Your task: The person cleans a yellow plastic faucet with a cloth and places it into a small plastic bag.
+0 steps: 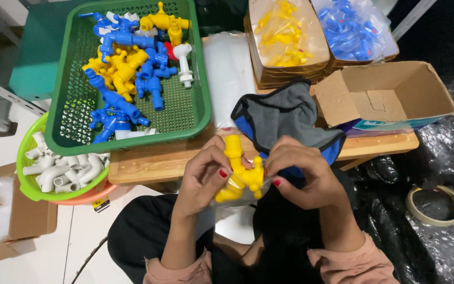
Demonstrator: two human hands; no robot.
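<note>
A yellow plastic tap (240, 171) is held between both hands, just in front of the low wooden table (148, 163). My left hand (203, 179) grips its left side and body. My right hand (300, 176) pinches its right end, with thin clear plastic wrap around the tap. A grey and blue cloth (285, 118) lies on the table just behind my right hand.
A green basket (185, 113) with several blue and yellow taps stands at the back left. A light green basket (30, 186) holds white pipe elbows. Cardboard boxes of bagged yellow taps (285, 37) and blue taps (353, 29), an open box (390, 94) and a tape roll (437, 205) lie to the right.
</note>
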